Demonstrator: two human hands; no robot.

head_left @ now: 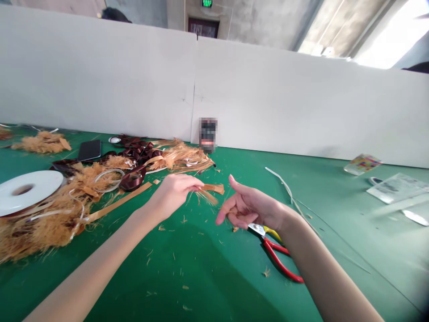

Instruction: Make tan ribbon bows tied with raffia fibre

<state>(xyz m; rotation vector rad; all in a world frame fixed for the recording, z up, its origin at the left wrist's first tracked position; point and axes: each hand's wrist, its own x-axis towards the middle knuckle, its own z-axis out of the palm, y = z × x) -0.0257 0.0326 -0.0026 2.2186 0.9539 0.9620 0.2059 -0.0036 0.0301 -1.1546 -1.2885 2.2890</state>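
My left hand is closed in a pinch on a small tan fringed strip, held just above the green table. A short way to its right is my right hand, palm turned inward, fingers loosely curled and apart, holding nothing. It hovers just over red-handled pliers that lie on the table beneath the wrist. Small tan fibre scraps are scattered on the table under both hands.
A heap of tan fringe and dark brown ribbon fills the left side, with a white ribbon spool and a black phone. Thin white strips run to the right. Clear plastic packets lie far right. A white partition backs the table.
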